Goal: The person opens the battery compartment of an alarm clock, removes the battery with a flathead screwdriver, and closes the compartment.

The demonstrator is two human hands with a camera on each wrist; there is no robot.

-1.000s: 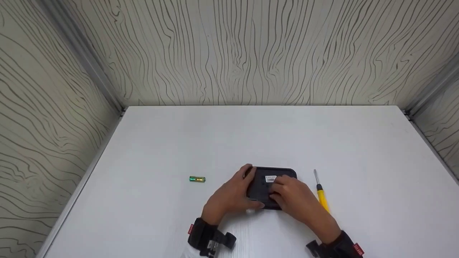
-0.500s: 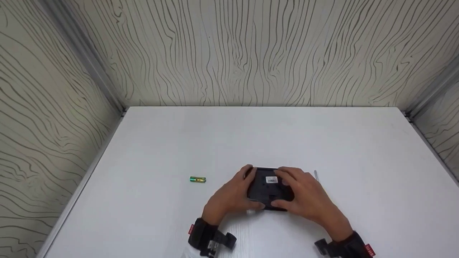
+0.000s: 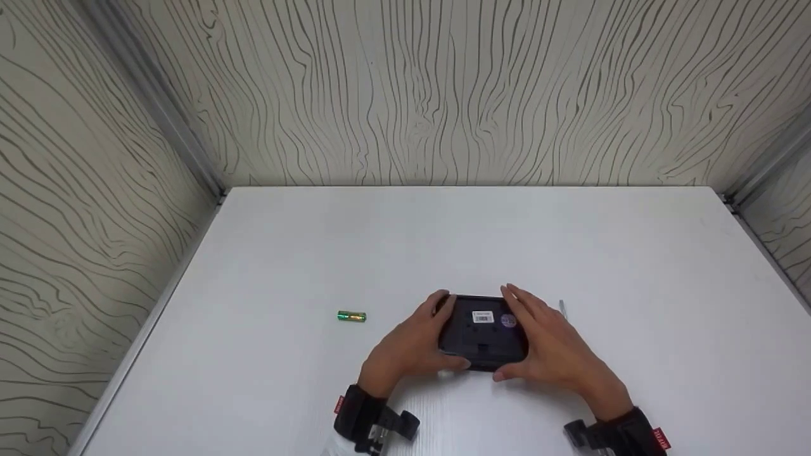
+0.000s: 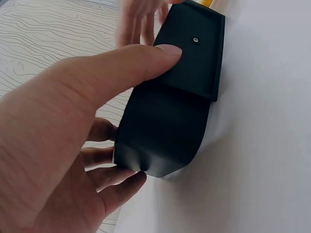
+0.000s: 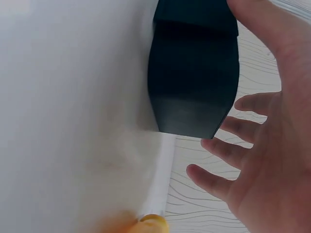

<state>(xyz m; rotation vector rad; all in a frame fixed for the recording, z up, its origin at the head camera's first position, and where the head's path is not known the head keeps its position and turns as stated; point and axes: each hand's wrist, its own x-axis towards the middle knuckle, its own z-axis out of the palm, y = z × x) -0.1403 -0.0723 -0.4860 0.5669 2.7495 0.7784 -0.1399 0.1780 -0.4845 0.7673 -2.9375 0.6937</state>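
A dark, box-shaped device (image 3: 469, 329) with rounded corners lies face down on the table, a white barcode label and a round purple sticker on its upward side. Round its left end, my left hand (image 3: 412, 342) grips it, thumb on the near side and fingers at the far side. A screw shows beside that thumb in the left wrist view. At the other end, my right hand (image 3: 551, 348) frames the device with its thumb at the near edge. In the right wrist view the right fingers are spread and fairly straight, at least the lower ones apart from the device (image 5: 194, 82).
Green-and-gold battery cells (image 3: 351, 316) lie left of the hands; whether one or two is unclear. Beyond the right hand shows the metal shaft of a screwdriver (image 3: 562, 309), its yellow handle hidden in the head view. Wood-patterned panels (image 3: 412, 95) enclose the white table (image 3: 285, 253).
My right hand has moved off the device's back to its right end, its fingers spreading from a bunched pose. The purple sticker is uncovered, the screwdriver handle covered. My left hand stays put.
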